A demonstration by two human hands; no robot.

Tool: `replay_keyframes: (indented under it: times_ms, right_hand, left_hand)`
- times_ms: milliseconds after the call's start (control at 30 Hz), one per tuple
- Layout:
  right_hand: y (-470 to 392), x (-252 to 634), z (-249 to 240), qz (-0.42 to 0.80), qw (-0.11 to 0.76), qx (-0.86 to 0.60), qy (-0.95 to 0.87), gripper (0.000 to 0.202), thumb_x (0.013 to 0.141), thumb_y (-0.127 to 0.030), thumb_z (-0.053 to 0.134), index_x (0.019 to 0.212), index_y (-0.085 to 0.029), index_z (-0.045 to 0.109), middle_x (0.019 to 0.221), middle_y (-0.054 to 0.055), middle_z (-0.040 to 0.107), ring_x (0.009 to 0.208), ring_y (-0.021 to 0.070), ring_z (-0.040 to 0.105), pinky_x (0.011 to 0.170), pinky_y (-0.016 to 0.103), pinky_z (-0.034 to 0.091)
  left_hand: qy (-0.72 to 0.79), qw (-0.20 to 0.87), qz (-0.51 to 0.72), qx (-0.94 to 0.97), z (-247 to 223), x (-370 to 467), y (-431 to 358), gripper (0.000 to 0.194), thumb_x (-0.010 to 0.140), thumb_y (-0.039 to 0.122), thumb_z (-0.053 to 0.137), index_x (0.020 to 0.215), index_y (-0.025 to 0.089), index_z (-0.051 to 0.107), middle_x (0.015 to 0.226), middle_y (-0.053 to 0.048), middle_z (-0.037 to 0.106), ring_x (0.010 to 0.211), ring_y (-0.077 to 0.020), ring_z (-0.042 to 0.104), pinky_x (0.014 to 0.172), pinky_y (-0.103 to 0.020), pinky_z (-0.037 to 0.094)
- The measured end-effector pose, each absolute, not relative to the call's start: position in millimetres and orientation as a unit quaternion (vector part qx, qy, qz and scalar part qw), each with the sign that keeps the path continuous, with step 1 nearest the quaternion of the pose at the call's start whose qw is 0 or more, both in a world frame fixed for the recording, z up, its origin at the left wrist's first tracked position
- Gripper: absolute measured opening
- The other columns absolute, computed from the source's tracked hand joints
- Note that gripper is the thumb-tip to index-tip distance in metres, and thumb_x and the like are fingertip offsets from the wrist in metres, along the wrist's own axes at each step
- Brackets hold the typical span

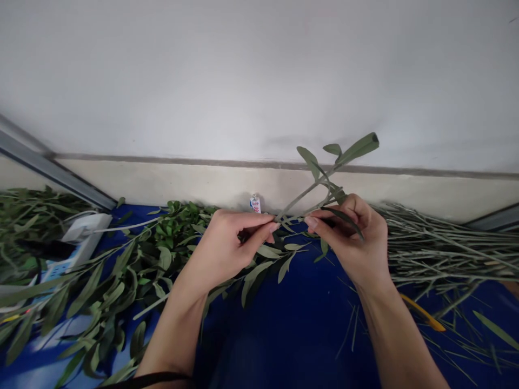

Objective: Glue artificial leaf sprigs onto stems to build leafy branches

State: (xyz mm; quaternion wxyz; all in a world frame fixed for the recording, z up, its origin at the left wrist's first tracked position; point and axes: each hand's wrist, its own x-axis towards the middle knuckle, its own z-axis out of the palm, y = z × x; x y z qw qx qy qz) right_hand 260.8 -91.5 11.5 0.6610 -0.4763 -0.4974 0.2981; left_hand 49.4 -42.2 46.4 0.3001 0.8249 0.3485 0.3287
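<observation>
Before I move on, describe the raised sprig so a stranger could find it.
Start at the pale wall beyond the blue table. In front, the left hand pinches a sprig. It slants up rightward, raised in the air, while neighbouring greenery lies below.

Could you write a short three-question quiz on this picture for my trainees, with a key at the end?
1. Which hand pinches the main stem of the raised leafy sprig near its lower end?
2. True or false: the bare stems lie on the right-hand side of the picture.
3. Fill in the colour: the work surface is ____.

Key:
1. The left hand.
2. True.
3. Blue.
</observation>
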Motion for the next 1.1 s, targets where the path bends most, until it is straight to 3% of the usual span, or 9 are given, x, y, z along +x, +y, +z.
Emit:
replay_keyframes:
  times_ms: [400, 533, 700, 800, 900, 1033, 1100]
  right_hand:
    - [-90.3, 259.0, 9.2, 0.353, 0.69, -0.445, -0.45, 0.051, 0.079, -0.012, 0.086, 0.068, -0.024, 0.038, 0.076, 0.0, 0.078, 0.062, 0.0164, 0.074, 0.061, 0.03, 0.06]
    - [-89.4, 255.8, 10.7, 0.386, 0.707, -0.42, -0.417, 0.047, 0.077, -0.012, 0.087, 0.07, -0.024, 0.042, 0.076, -0.001, 0.077, 0.061, 0.0149, 0.072, 0.063, 0.03, 0.063]
    - [-87.6, 254.4, 10.3, 0.43, 0.704, -0.425, -0.373, 0.034, 0.073, -0.014, 0.091, 0.074, -0.024, 0.058, 0.085, 0.0, 0.078, 0.091, 0.0201, 0.077, 0.082, 0.033, 0.065]
    - [-85.1, 257.2, 5.6, 0.46, 0.69, -0.431, -0.356, 0.029, 0.071, -0.02, 0.094, 0.081, -0.024, 0.067, 0.09, 0.001, 0.08, 0.096, 0.0226, 0.078, 0.08, 0.033, 0.066]
    - [-82.5, 259.7, 1.6, 0.499, 0.681, -0.427, -0.325, 0.037, 0.067, -0.024, 0.096, 0.092, -0.026, 0.07, 0.094, 0.001, 0.081, 0.091, 0.0239, 0.079, 0.073, 0.034, 0.067]
    - [-82.3, 258.0, 4.2, 0.561, 0.678, -0.403, -0.252, 0.053, 0.066, -0.025, 0.097, 0.112, -0.03, 0.072, 0.103, 0.001, 0.082, 0.097, 0.0219, 0.079, 0.082, 0.033, 0.066]
    - [-83.0, 256.4, 6.1, 0.601, 0.649, -0.395, -0.249, 0.051, 0.067, -0.029, 0.096, 0.113, -0.029, 0.075, 0.108, 0.004, 0.082, 0.096, 0.02, 0.078, 0.082, 0.03, 0.064]
  left_hand:
    - [0.34, 0.285, 0.354, 0.824, 45.7, 49.9, -42.9, 0.018, 0.096, 0.022, 0.068, 0.082, 0.016, 0.077, 0.07, 0.001, 0.075, 0.048, -0.0051, 0.052, 0.047, -0.016, 0.041]
    - [0.349, 0.297, 0.363, 0.811, 49.4, 51.9, -44.1, 0.018, 0.096, 0.022, 0.068, 0.081, 0.016, 0.077, 0.069, 0.001, 0.074, 0.047, -0.0048, 0.05, 0.046, -0.016, 0.04]
    - [0.365, 0.295, 0.374, 0.8, 52.0, 54.5, -45.9, 0.023, 0.097, 0.024, 0.066, 0.077, 0.015, 0.074, 0.067, 0.001, 0.072, 0.046, -0.0053, 0.045, 0.045, -0.018, 0.038]
    - [0.367, 0.293, 0.381, 0.797, 51.9, 54.8, -46.4, 0.023, 0.097, 0.024, 0.067, 0.077, 0.016, 0.074, 0.066, 0.001, 0.072, 0.047, -0.0063, 0.048, 0.045, -0.018, 0.039]
    - [0.366, 0.29, 0.39, 0.794, 50.7, 55.7, -47.2, 0.019, 0.096, 0.024, 0.067, 0.082, 0.016, 0.075, 0.069, 0.0, 0.073, 0.051, -0.0078, 0.054, 0.047, -0.018, 0.042]
    - [0.384, 0.27, 0.422, 0.776, 49.4, 57.8, -48.6, 0.017, 0.097, 0.025, 0.066, 0.088, 0.016, 0.077, 0.069, 0.0, 0.073, 0.049, -0.0072, 0.052, 0.047, -0.018, 0.042]
    - [0.394, 0.271, 0.422, 0.771, 49.2, 58.7, -48.8, 0.021, 0.098, 0.027, 0.065, 0.085, 0.015, 0.076, 0.068, 0.0, 0.072, 0.048, -0.0066, 0.05, 0.046, -0.018, 0.041]
